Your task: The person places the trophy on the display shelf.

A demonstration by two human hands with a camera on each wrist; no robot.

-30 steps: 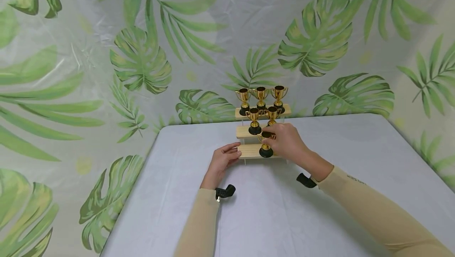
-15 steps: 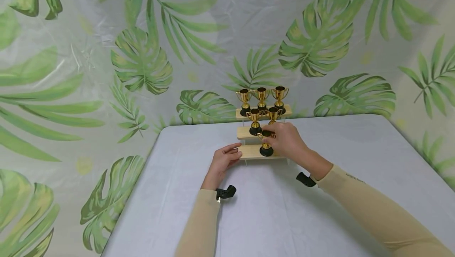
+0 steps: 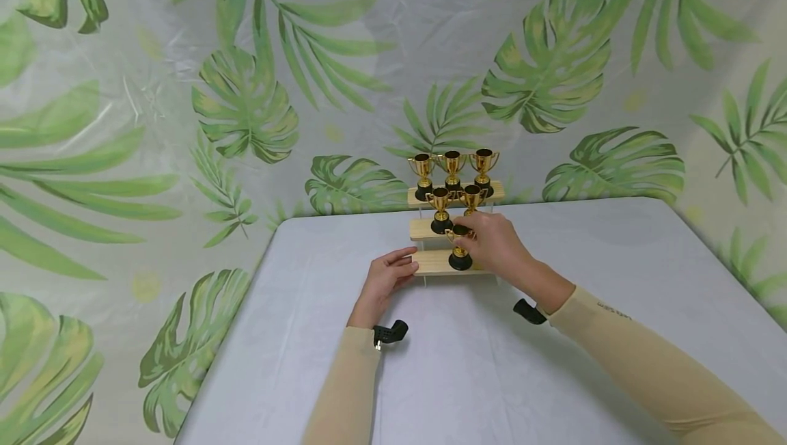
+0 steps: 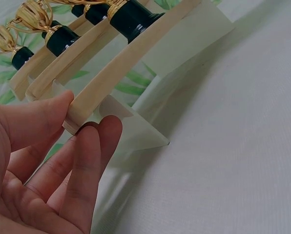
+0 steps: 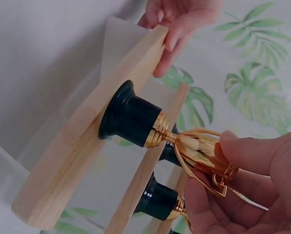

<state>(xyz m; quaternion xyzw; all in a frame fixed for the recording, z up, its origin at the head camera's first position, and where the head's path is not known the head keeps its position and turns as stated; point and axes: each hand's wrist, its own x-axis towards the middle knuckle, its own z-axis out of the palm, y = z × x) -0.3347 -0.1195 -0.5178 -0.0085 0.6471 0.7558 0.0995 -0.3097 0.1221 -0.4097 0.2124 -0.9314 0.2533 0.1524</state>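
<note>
A three-step wooden stand (image 3: pixel 432 264) sits on the table, with small gold trophies on black bases. Three trophies (image 3: pixel 451 166) line the top step and two (image 3: pixel 440 207) stand on the middle one. My right hand (image 3: pixel 492 243) pinches the cup of a gold trophy (image 3: pixel 460 248) (image 5: pixel 192 146) whose black base (image 5: pixel 128 117) rests upright on the lowest step (image 5: pixel 82 141). My left hand (image 3: pixel 389 276) (image 4: pixel 62 161) holds the left end of that lowest step (image 4: pixel 111 73), thumb on top and fingers under the edge.
The stand is near the far edge of a grey table (image 3: pixel 467 363), in front of a leaf-print backdrop (image 3: pixel 246 103). Clear side panels (image 4: pixel 135 129) support the steps. Both forearms wear tan sleeves (image 3: pixel 639 356).
</note>
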